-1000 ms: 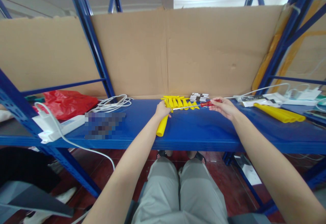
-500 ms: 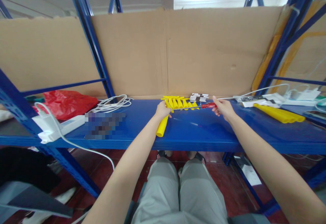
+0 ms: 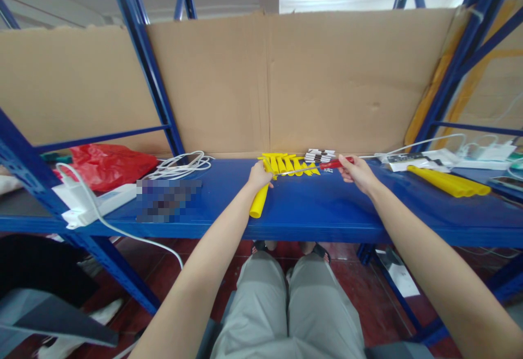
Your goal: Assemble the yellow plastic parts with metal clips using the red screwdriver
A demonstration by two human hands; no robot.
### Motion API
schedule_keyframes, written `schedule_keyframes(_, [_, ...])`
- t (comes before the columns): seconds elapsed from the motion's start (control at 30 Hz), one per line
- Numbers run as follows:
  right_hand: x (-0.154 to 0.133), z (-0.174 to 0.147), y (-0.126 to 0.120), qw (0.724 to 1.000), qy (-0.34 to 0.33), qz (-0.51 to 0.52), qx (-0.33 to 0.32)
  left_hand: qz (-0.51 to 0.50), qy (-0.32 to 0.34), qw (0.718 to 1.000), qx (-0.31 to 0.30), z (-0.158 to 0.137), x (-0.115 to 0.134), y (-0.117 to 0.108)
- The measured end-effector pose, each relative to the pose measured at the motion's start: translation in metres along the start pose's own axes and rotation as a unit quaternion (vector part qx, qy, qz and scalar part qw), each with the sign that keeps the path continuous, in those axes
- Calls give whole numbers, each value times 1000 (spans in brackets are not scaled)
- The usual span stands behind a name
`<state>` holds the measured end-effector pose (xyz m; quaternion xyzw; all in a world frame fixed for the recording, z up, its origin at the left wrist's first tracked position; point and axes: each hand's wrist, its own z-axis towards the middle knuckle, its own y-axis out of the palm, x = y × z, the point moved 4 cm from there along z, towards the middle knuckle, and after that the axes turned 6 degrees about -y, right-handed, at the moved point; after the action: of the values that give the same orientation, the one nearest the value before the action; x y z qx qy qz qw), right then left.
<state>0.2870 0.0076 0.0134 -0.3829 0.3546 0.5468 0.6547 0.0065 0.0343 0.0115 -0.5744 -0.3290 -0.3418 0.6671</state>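
My left hand (image 3: 260,176) is wrapped round a yellow tube (image 3: 258,204), whose round near end points toward me. In my right hand (image 3: 356,172) is a screwdriver (image 3: 332,165) with a red handle and a long metal shaft. The shaft runs leftward to the tube beside my left fingers; its tip is hidden there or too small to make out. Just behind the shaft, several yellow pieces (image 3: 289,164) lie in a row on the blue table (image 3: 314,212). A stack of small white pieces with dark bands (image 3: 320,155) sits behind the screwdriver handle.
Several yellow tubes (image 3: 449,182) lie at the right near a power strip (image 3: 484,157). On the left are a red plastic bag (image 3: 108,165), a coiled white cable (image 3: 183,164) and a white power strip (image 3: 102,204). A cardboard panel (image 3: 212,86) stands along the back.
The screwdriver's handle end has risen, so its shaft now slopes down to the left. My right hand has shifted slightly on the handle. My left hand and the tube have barely moved.
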Motion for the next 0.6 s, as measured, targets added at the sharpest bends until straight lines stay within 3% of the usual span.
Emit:
schedule_keyframes(0.17, [0, 0, -4, 994, -10, -111, 21, -4, 0, 1000, -3, 1, -1, 1])
schedule_keyframes(0.4, [3, 3, 0, 999, -18, -34, 10, -2, 0, 1000, -1, 1, 0, -2])
schedule_keyframes(0.6, [-6, 0, -2, 995, -59, -78, 16, 11, -2, 1000, 1, -1, 1, -1])
